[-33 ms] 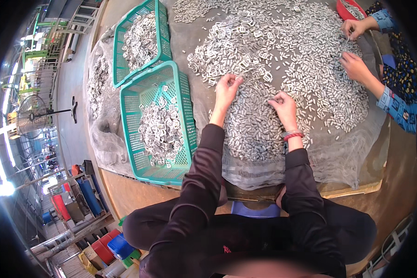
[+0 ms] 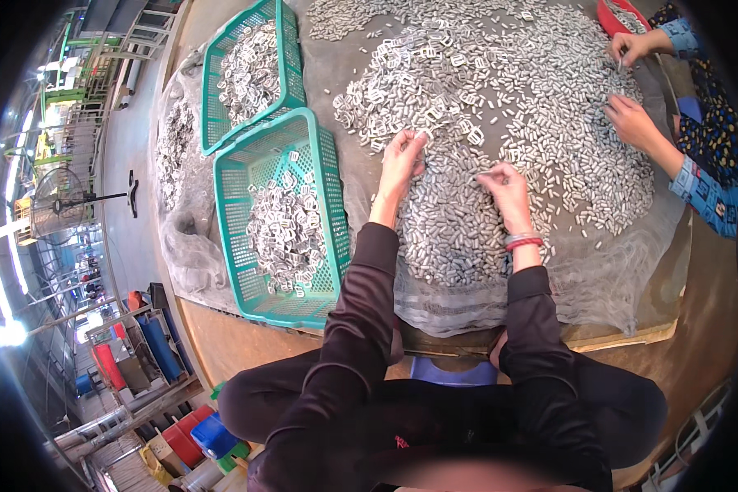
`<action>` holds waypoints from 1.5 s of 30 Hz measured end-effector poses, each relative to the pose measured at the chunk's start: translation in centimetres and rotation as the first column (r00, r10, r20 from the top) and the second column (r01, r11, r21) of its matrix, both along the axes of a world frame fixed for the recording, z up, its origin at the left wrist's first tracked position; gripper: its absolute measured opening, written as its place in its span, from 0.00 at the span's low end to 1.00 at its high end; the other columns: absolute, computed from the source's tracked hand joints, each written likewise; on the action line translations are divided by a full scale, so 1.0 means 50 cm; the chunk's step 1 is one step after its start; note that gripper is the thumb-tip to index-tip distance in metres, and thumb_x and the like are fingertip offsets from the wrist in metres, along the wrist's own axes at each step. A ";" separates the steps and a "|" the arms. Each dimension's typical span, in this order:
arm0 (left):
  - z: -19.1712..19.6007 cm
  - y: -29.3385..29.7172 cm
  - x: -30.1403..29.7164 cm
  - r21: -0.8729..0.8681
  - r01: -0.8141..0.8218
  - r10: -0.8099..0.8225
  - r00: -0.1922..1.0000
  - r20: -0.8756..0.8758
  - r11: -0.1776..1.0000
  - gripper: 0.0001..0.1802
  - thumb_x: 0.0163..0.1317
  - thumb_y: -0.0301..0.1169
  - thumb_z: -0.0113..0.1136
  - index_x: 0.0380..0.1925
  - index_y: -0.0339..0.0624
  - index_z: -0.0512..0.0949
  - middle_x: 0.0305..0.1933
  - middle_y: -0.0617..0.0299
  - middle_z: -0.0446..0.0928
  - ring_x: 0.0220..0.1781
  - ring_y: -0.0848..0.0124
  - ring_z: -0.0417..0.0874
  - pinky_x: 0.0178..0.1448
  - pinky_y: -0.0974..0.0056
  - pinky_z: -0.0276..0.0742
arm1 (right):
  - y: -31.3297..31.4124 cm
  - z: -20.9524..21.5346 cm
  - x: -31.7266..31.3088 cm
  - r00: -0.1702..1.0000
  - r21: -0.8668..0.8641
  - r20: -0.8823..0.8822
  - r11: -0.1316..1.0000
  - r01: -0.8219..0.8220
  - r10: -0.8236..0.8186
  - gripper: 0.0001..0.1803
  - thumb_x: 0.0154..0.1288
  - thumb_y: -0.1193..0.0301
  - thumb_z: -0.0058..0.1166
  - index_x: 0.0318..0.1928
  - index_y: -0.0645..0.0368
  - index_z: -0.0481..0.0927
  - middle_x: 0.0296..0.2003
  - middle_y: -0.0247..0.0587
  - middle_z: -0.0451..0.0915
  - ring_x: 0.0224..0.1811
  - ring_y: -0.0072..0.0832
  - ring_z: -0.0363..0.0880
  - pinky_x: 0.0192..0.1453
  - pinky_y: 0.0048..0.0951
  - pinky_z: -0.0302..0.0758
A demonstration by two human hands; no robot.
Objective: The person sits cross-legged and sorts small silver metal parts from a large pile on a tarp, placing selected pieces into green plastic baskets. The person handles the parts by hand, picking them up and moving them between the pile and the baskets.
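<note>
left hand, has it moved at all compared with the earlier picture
No. The left hand lies on the pile of small metal pieces, as far right of the near green basket as before.

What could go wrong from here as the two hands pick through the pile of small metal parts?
The nearer green basket sits close beside the left hand, so an elbow swing could knock it. The heap of metal parts reaches the mesh sheet's edge, where pieces could roll off. A co-worker's hand picks from the same heap, so the hands could collide.

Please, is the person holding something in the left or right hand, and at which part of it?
The right hand pinches something tiny between fingertips over the metal pieces; which part cannot be told. The left hand rests spread on them, gripping nothing visible.
</note>
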State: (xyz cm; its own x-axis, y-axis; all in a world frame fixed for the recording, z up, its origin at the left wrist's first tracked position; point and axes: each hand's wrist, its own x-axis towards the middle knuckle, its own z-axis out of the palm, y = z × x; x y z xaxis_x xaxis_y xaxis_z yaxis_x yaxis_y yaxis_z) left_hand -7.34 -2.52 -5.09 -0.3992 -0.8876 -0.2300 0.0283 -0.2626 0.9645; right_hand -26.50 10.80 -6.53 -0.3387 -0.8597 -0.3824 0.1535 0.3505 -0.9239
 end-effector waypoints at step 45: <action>-0.030 -0.036 -0.212 -0.247 0.497 -0.254 0.737 0.627 0.832 0.12 0.54 0.34 0.60 0.31 0.39 0.69 0.32 0.53 0.75 0.31 0.57 0.79 0.26 0.59 0.74 | 0.074 0.182 -0.206 0.909 0.135 0.387 0.965 -0.224 0.157 0.24 0.68 0.63 0.47 0.63 0.54 0.65 0.39 0.40 0.79 0.15 0.13 0.70 0.10 0.10 0.55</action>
State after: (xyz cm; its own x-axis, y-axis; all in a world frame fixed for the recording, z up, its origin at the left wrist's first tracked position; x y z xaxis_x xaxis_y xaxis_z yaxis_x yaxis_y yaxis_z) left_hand -17.93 -4.34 -6.60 -0.6300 -0.7502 -0.2009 -0.5518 0.2503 0.7955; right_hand -36.82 14.49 2.57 0.0196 -0.8026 -0.5962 0.3863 0.5561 -0.7359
